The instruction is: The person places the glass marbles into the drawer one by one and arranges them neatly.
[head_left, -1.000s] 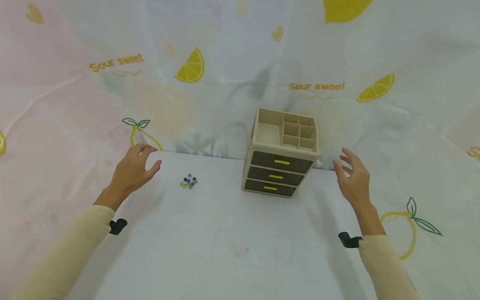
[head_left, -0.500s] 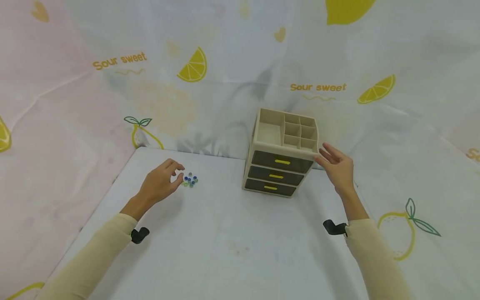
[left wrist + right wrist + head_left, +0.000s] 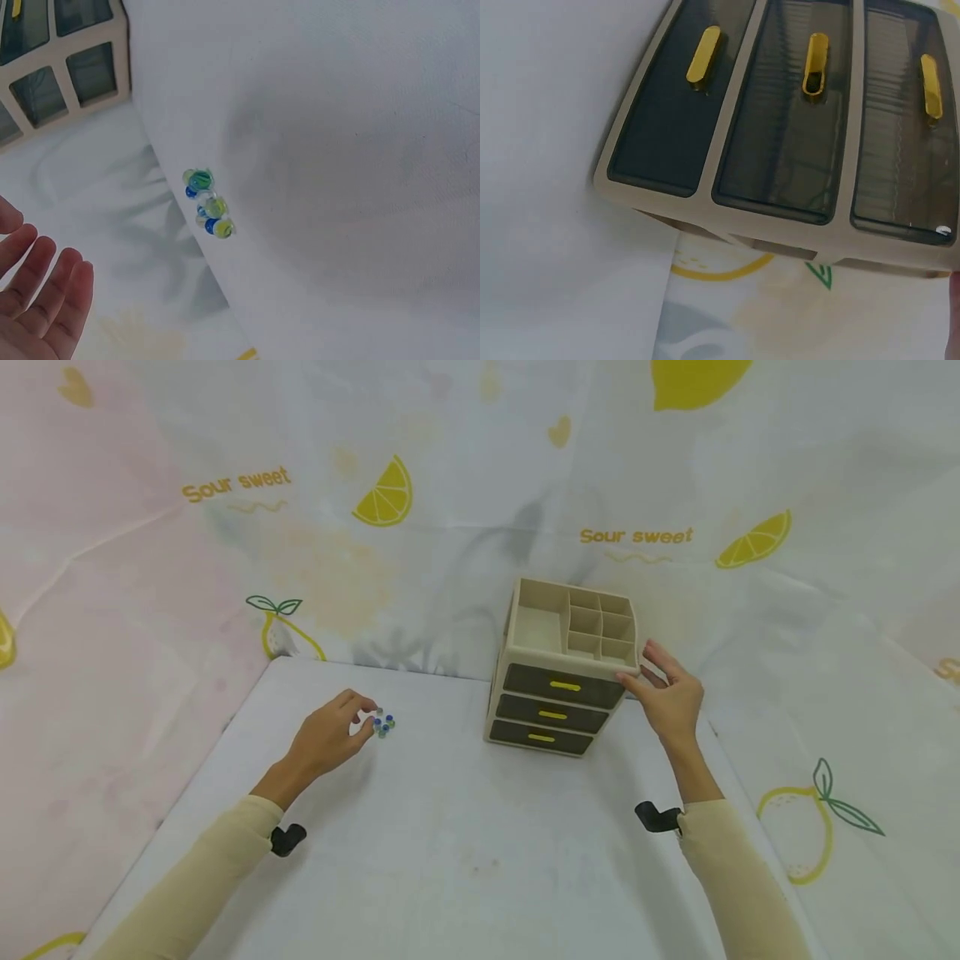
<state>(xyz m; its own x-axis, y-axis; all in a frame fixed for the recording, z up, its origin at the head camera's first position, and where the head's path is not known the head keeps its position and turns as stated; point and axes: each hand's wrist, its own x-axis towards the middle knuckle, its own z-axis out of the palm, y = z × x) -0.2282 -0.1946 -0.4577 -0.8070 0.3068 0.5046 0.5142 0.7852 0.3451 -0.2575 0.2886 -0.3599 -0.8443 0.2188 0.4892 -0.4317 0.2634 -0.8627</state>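
Note:
My left hand (image 3: 333,735) hovers at the left of a small cluster of glass marbles (image 3: 386,727), blue, green and clear, its thumb and fingers apart. In the head view it hides part of the cluster; the left wrist view shows the marbles (image 3: 207,204) on the white surface, away from the fingers (image 3: 52,289). A beige desktop drawer organizer (image 3: 573,658) stands upright near the back. My right hand (image 3: 671,697) holds its upper right front corner, thumb at the front and fingers along the side. Only a sliver of that hand shows in the right wrist view.
The organizer has several top compartments and three dark drawers with yellow handles (image 3: 552,715), all closed. Behind the white tabletop (image 3: 450,827) hangs a lemon-print cloth (image 3: 465,468). The table's left and right edges are visible.
My left hand has moved right to the marbles. My right hand has come left from beside the organizer and taken hold of its corner. The organizer stays in place.

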